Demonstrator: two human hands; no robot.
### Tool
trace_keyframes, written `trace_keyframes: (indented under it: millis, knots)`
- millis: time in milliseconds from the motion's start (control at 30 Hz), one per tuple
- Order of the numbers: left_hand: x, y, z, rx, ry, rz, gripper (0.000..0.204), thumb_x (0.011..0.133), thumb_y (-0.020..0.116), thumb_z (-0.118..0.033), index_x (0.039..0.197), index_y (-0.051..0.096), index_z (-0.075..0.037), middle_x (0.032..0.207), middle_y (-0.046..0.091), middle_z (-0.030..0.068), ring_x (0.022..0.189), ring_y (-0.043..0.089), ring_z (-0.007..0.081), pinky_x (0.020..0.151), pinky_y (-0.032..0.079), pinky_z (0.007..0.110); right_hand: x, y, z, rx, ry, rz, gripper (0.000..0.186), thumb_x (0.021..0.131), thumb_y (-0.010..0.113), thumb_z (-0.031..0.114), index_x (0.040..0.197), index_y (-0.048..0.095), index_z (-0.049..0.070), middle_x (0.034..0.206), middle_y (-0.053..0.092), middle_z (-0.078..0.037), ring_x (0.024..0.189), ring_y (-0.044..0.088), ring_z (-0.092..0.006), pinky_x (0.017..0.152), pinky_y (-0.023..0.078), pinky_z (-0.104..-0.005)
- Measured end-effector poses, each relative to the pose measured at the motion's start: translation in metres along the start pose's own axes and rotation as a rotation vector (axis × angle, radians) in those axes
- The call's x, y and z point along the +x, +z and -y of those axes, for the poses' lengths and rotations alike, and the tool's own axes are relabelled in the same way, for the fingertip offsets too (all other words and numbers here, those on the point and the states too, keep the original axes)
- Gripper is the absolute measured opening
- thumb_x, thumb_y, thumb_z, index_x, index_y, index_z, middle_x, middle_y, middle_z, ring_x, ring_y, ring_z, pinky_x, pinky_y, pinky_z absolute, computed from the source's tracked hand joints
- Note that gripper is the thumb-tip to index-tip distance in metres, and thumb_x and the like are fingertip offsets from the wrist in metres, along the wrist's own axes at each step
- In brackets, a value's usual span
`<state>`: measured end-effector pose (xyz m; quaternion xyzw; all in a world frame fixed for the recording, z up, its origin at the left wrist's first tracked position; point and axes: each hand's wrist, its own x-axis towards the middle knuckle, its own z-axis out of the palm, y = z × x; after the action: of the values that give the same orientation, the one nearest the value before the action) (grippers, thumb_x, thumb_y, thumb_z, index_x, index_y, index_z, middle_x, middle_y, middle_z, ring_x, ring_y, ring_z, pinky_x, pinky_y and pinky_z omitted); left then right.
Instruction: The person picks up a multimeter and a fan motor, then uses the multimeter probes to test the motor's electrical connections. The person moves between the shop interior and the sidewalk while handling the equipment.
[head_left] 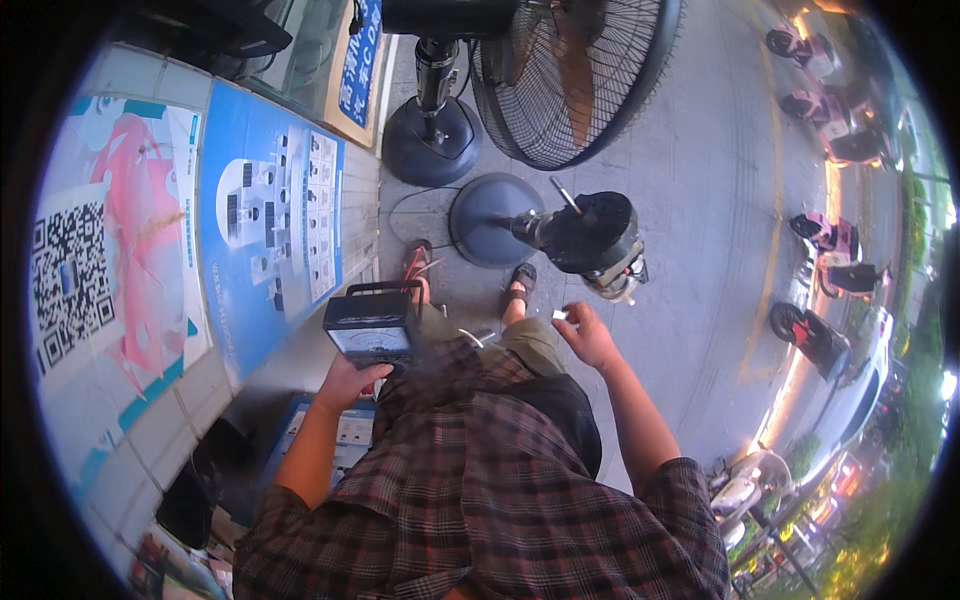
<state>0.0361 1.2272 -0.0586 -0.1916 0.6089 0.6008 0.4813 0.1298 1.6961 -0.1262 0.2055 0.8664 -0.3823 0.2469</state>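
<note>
My left hand [352, 381] grips the lower edge of a black analog meter [366, 315] with a carry handle, tilted face-up beside my left thigh. My right hand [586, 336] is pinched on a small white piece [559, 315], too small to name. Just ahead of that hand is a stand fan's uncaged black motor head [590, 225], with a bare shaft sticking up and exposed parts underneath; its round grey base [472, 231] rests on the pavement in front of my feet.
A second fan with a wire cage [540, 110] and dark base [410, 150] stands ahead. Posters [265, 230] cover the tiled wall on my left. Grey pavement [700, 280] runs right toward parked scooters [830, 240] and a white car [855, 400]. A thin cable [400, 205] lies by the bases.
</note>
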Motion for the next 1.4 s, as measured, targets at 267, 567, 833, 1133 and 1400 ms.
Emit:
trace_keyframes:
  millis: [267, 567, 833, 1133, 1400]
  knots:
    - [-0.027, 0.137, 0.088, -0.679, 0.080, -0.429, 0.039, 0.094, 0.075, -0.015, 0.131, 0.061, -0.010, 0.114, 0.071, 0.0025, 0.091, 0.069, 0.0146, 0.064, 0.054, 0.029, 0.095, -0.034, 0.003, -0.027, -0.431, -0.031, 0.056, 0.094, 0.074, 0.049, 0.131, 0.069, 0.007, 0.132, 0.071, -0.011, 0.125, 0.065, -0.0246, 0.106, 0.050, -0.0388]
    - [-0.065, 0.187, 0.201, -1.040, 0.299, -0.488, 0.041, 0.101, 0.070, -0.023, 0.137, 0.057, -0.010, 0.128, 0.067, 0.0076, 0.111, 0.068, 0.0224, 0.091, 0.058, 0.040, 0.122, -0.053, 0.052, 0.637, -0.391, 0.322, 0.044, 0.090, 0.082, 0.035, 0.124, 0.070, 0.010, 0.121, 0.074, -0.006, 0.112, 0.068, -0.0251, 0.102, 0.051, -0.0408]
    - [-0.053, 0.179, 0.279, -1.019, 0.357, -0.894, 0.044, 0.102, 0.069, -0.021, 0.141, 0.055, -0.007, 0.135, 0.066, 0.0071, 0.122, 0.066, 0.0230, 0.104, 0.055, 0.041, 0.119, -0.063, 0.091, -0.152, -0.787, -0.035, 0.035, 0.090, 0.082, 0.039, 0.114, 0.076, 0.015, 0.110, 0.077, -0.005, 0.107, 0.072, -0.0255, 0.095, 0.055, -0.0406]
    - [-0.038, 0.182, 0.355, -1.336, 0.339, -0.772, 0.044, 0.100, 0.072, -0.033, 0.136, 0.062, -0.011, 0.135, 0.068, 0.0049, 0.124, 0.065, 0.0245, 0.104, 0.056, 0.048, 0.125, -0.062, 0.054, -0.388, -0.935, -0.152, 0.062, 0.083, 0.090, 0.035, 0.132, 0.061, 0.010, 0.121, 0.068, -0.009, 0.117, 0.064, -0.0259, 0.105, 0.048, -0.0400]
    - [-0.019, 0.178, 0.389, -1.450, 0.485, -0.859, 0.046, 0.099, 0.072, -0.034, 0.137, 0.062, -0.010, 0.134, 0.069, 0.0077, 0.120, 0.068, 0.0259, 0.105, 0.057, 0.047, 0.123, -0.060, 0.067, -0.217, -0.827, 0.049, 0.063, 0.086, 0.086, 0.040, 0.135, 0.060, 0.009, 0.126, 0.067, -0.009, 0.122, 0.061, -0.0276, 0.109, 0.045, -0.0426]
